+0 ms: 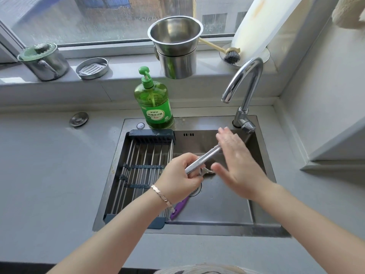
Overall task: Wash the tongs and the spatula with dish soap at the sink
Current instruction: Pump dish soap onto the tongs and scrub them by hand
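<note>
My left hand grips the steel tongs by one end above the sink. The tongs slant up to the right. My right hand lies with straight fingers against the far part of the tongs, its palm covering that end. A purple-handled utensil, probably the spatula, lies on the sink floor below my left wrist, mostly hidden. The green dish soap bottle with a pump stands on the sink's back rim. No water runs from the faucet.
A roll-up drying rack spans the sink's left half. On the windowsill stand stacked steel pots, a lidded steel pot, a round tin with a grater and a dish brush. A sink plug lies on the grey counter.
</note>
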A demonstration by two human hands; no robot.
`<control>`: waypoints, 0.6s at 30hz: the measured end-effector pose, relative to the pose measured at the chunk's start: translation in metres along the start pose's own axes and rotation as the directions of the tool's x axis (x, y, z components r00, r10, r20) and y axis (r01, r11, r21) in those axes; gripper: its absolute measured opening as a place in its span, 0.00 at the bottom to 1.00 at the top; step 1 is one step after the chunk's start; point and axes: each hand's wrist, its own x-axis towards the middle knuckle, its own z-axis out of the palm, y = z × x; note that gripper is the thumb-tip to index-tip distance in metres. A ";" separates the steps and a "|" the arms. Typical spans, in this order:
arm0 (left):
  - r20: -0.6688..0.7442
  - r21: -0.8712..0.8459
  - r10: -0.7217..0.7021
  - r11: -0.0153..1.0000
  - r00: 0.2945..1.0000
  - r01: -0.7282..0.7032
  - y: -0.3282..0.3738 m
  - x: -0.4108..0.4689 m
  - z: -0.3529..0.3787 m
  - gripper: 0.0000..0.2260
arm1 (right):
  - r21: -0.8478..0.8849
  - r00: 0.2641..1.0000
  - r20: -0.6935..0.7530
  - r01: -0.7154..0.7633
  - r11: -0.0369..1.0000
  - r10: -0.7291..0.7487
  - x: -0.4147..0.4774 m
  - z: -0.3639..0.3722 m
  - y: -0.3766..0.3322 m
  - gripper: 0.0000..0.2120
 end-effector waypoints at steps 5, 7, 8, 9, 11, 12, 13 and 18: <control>0.084 -0.194 -0.063 0.978 0.994 0.079 0.003 0.005 -0.002 0.09 | 0.009 0.948 0.094 0.305 0.952 -0.304 -0.017 0.017 -0.037 0.44; 0.198 -0.403 -0.097 0.899 0.975 0.172 0.002 0.003 -0.005 0.13 | 0.019 0.977 0.056 0.204 0.979 -0.205 -0.011 0.007 -0.024 0.43; 0.246 -0.464 -0.103 0.860 0.964 0.211 0.002 0.002 -0.006 0.13 | 0.037 0.987 0.041 0.156 0.987 -0.157 -0.009 0.002 -0.022 0.43; 0.276 -0.493 -0.104 0.839 0.956 0.233 0.002 0.001 -0.006 0.13 | 0.049 0.986 0.043 0.162 0.986 -0.164 -0.009 0.001 -0.023 0.43; 0.301 -0.527 -0.093 0.813 0.949 0.247 0.003 0.001 -0.006 0.14 | 0.045 0.957 0.072 0.277 0.960 -0.280 -0.014 0.009 -0.031 0.41; 0.318 -0.566 -0.094 0.780 0.943 0.268 0.004 0.000 -0.006 0.15 | 0.030 0.944 0.085 0.318 0.948 -0.319 -0.017 0.014 -0.033 0.41; 0.346 -0.617 -0.106 0.722 0.932 0.311 0.004 0.000 -0.007 0.17 | 0.022 0.941 0.086 0.326 0.945 -0.327 -0.017 0.015 -0.031 0.41; 0.454 -0.750 -0.173 0.456 0.874 0.480 0.004 0.001 -0.010 0.21 | 0.023 0.990 0.046 0.133 0.991 -0.134 -0.009 0.005 -0.018 0.44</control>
